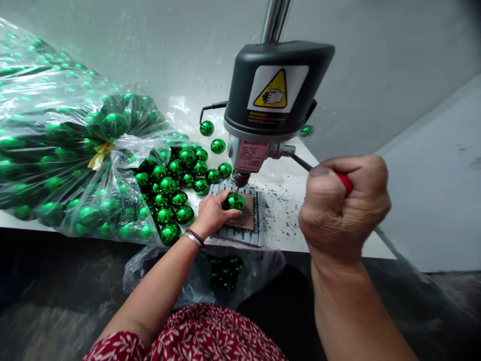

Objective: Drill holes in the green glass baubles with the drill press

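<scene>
A shiny green ball (236,201) sits on a brown board over the ridged grey base (257,220) of a small drill press (278,95). My left hand (215,213) grips the ball from its left side, thumb in front and fingers behind. Directly above, the chuck (241,179) points its bit down at the top of the ball; I cannot tell how deep the tip is. Off to the right, my right hand (343,205) is wrapped round the red-knobbed feed lever (300,161) of the press.
Loose green balls (168,185) are heaped left of the base, beside a tied clear plastic bag (75,165) full of them. Dark shavings lie on the white table (285,200). Below its front edge hangs an open plastic bag (259,265) with green balls inside.
</scene>
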The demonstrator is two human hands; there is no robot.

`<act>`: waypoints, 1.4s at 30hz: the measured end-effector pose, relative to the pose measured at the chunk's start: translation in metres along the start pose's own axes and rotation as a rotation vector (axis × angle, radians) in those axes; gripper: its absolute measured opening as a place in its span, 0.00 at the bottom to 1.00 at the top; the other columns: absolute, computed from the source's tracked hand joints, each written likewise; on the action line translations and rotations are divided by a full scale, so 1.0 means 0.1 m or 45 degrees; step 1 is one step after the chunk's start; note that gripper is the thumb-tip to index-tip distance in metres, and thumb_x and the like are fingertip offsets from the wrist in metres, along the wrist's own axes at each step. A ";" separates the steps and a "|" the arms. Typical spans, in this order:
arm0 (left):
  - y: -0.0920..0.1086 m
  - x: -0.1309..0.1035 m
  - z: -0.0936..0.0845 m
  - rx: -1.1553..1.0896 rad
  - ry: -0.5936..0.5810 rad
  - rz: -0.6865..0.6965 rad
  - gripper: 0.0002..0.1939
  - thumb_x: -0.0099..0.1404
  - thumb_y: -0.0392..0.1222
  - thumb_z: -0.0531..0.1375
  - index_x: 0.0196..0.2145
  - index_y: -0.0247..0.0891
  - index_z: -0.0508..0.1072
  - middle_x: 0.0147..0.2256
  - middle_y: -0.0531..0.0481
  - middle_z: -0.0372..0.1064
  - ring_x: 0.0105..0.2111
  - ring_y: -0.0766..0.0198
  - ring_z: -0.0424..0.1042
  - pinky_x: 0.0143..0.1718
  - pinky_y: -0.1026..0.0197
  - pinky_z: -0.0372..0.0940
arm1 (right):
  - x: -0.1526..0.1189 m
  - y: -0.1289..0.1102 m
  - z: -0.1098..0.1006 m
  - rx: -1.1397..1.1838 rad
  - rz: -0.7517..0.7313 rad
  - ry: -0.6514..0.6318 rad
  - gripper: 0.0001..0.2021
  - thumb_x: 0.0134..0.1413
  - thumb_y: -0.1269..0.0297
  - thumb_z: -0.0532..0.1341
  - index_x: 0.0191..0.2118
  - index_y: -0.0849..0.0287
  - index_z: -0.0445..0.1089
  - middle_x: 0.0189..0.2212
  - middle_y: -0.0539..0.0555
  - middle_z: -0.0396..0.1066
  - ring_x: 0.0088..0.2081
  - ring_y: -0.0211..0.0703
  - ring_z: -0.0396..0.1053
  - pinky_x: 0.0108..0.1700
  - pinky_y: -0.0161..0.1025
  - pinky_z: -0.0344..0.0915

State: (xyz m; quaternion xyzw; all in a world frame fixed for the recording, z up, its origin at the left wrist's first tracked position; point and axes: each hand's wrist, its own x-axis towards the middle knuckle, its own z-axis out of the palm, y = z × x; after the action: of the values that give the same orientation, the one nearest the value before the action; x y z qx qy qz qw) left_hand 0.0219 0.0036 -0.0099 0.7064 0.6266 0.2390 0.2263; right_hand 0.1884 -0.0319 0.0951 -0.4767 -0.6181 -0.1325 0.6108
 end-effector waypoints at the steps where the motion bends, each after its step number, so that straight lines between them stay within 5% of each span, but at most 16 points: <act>1: 0.00 0.00 0.00 -0.001 0.003 0.003 0.31 0.53 0.52 0.66 0.54 0.46 0.70 0.40 0.50 0.76 0.41 0.55 0.71 0.43 0.59 0.64 | 0.00 0.00 0.01 0.003 -0.002 0.011 0.04 0.53 0.70 0.53 0.29 0.62 0.60 0.22 0.44 0.59 0.23 0.23 0.54 0.27 0.26 0.55; 13: 0.03 -0.04 0.06 0.046 0.092 0.034 0.27 0.53 0.52 0.65 0.50 0.42 0.72 0.37 0.48 0.74 0.40 0.52 0.70 0.40 0.57 0.62 | 0.73 -0.12 0.08 -0.016 0.359 -0.164 0.10 0.56 0.68 0.50 0.25 0.65 0.58 0.19 0.44 0.53 0.24 0.23 0.48 0.30 0.29 0.47; 24: 0.03 -0.04 0.05 -0.156 0.141 -0.023 0.23 0.53 0.50 0.65 0.47 0.42 0.74 0.36 0.48 0.74 0.39 0.56 0.71 0.41 0.59 0.64 | 0.77 -0.12 0.11 0.002 0.430 -0.192 0.11 0.56 0.67 0.53 0.24 0.66 0.59 0.19 0.44 0.54 0.25 0.24 0.50 0.30 0.29 0.48; 32: -0.09 -0.21 -0.19 -0.639 0.225 -0.164 0.20 0.55 0.49 0.62 0.43 0.37 0.73 0.36 0.49 0.74 0.36 0.62 0.70 0.38 0.62 0.63 | 0.75 -0.11 0.10 0.057 0.372 -0.185 0.12 0.56 0.64 0.50 0.24 0.65 0.57 0.18 0.43 0.51 0.23 0.22 0.46 0.29 0.28 0.46; 37: -0.08 -0.20 -0.30 -0.996 0.119 -0.282 0.23 0.54 0.50 0.61 0.45 0.35 0.73 0.40 0.48 0.74 0.33 0.65 0.69 0.35 0.64 0.64 | 0.75 -0.10 0.10 0.077 0.341 -0.186 0.13 0.56 0.64 0.49 0.24 0.64 0.55 0.19 0.43 0.50 0.23 0.20 0.46 0.30 0.27 0.46; 42: -0.07 -0.14 -0.28 -0.954 0.008 -0.332 0.23 0.55 0.50 0.61 0.43 0.32 0.73 0.37 0.47 0.74 0.27 0.69 0.68 0.30 0.66 0.63 | 0.76 -0.08 0.11 0.097 0.333 -0.186 0.12 0.56 0.64 0.50 0.24 0.64 0.54 0.19 0.43 0.49 0.23 0.21 0.46 0.31 0.27 0.47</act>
State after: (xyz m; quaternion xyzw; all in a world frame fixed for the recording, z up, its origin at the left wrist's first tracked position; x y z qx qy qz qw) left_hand -0.0022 -0.0089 0.0067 0.4885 0.5811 0.4227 0.4949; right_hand 0.1906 0.0044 0.1630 -0.5379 -0.5982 0.0069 0.5939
